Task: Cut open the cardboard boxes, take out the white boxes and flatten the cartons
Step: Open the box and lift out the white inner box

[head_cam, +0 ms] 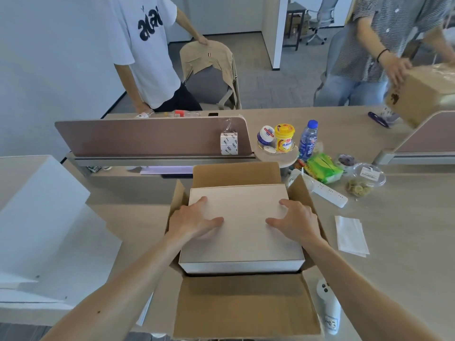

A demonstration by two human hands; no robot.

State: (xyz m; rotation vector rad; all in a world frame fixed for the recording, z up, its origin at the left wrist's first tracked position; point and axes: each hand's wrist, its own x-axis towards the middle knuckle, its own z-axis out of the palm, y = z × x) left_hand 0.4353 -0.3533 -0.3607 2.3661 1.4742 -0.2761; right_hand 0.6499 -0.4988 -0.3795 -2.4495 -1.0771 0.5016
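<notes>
1. The cardboard box (246, 306) sits on the desk (394, 267) directly in front of the wearer. All four flaps are open, and the near flap lies flat toward 6 o'clock.
2. The white box (241, 232) sits inside the cardboard box. Its top and near face stand proud of the carton's rim.
3. The left hand (194, 221) grips the white box at its 9 o'clock edge. The thumb and forefinger lie on the lid, and the other fingers go over the edge, out of sight.
4. The right hand (294, 221) grips the 3 o'clock edge in the same manner. The two hands are well apart, with the lid between them.
5. A stack of white boxes (44, 217) is at 9 o'clock from the carton.
6. At 3 o'clock lies a folded white sheet (350, 236). At 5 o'clock, just beside the near flap, is a white handheld device (328, 308).
7. At 1 to 2 o'clock there is a power strip (327, 193), a green tissue pack (322, 168), a clear lidded tub (366, 180), a blue-capped bottle (308, 140) and a yellow pot (284, 138).
8. At 11 o'clock stands a desk partition (147, 136), with a small patterned box (229, 143) against it.
9. Beyond the desk, a person in a white T-shirt (145, 50) stands at 11 o'clock with one hand on a chair (209, 89).
10. A person in a striped shirt (384, 33) at 2 o'clock has a hand on another brown carton (428, 92).
</notes>
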